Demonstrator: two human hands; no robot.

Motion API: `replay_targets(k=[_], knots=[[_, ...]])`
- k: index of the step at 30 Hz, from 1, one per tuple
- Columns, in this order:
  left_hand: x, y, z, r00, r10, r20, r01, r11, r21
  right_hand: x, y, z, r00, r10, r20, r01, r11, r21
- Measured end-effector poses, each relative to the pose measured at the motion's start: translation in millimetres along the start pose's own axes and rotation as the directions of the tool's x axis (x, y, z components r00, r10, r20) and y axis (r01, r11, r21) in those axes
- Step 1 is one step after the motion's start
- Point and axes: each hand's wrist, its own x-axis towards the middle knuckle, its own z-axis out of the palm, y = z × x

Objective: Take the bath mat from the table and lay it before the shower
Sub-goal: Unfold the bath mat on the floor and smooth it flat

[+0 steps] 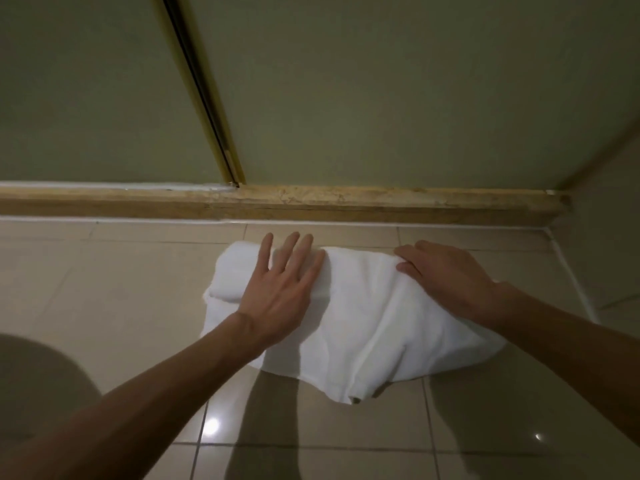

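A white bath mat lies rumpled and partly folded on the beige tiled floor, just in front of the shower's stone threshold. My left hand rests flat on the mat's left half, fingers straight and spread toward the threshold. My right hand grips the mat's far right edge, its fingertips curled over the fabric. Behind the threshold stand the frosted shower doors, with a gold frame strip between the two panels.
Glossy floor tiles extend left of and in front of the mat. A wall with a white sealant line closes the right side. A rounded dark shape sits at the lower left.
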Motion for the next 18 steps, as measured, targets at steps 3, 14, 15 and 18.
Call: replay_targets(k=[3,14,15,18], knots=[[2,15,8,0.998,0.056,-0.006,-0.056,0.998,-0.031,7,4,12,1.0,0.015,-0.015,-0.015,1.0,-0.023],[12,17,50,0.992,-0.024,0.126,0.049,0.979,-0.198,28,12,38,0.999,0.048,-0.022,-0.051,0.991,-0.121],[12,17,52,0.991,-0.033,0.128,0.059,0.977,-0.205,28,12,40,0.998,0.05,-0.04,-0.054,0.992,-0.112],[11,18,56,0.992,-0.046,0.12,0.072,0.972,-0.221,27,11,44,0.994,0.074,-0.082,-0.08,0.994,-0.073]])
